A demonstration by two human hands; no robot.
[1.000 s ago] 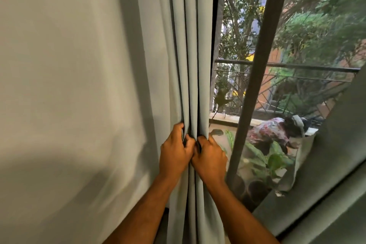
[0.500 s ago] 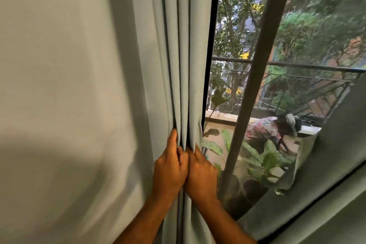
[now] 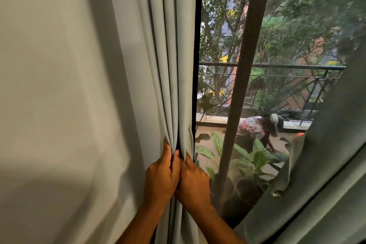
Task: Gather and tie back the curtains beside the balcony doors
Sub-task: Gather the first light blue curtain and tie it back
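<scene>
**Both hands bunching the left curtain's pleats at the door edge**

The left hand [image 3: 161,179] and right hand [image 3: 193,181] are pressing knuckle to knuckle low in the scene, each grip clamped together on folds of the pale curtain [image 3: 168,65]. The fingers are pinching neighbouring pleats, probably so the cloth stacks into one narrow bundle that a tie could go round. The curtain is hanging left of the dark door frame [image 3: 196,45], its gathered edge just beside it. Farther off, through the screen, the balcony railing [image 3: 287,66] and potted plants [image 3: 253,156] are showing. A second curtain [image 3: 336,164] is slanting across the near right, not yet gathered. No tie-back is visible.
</scene>
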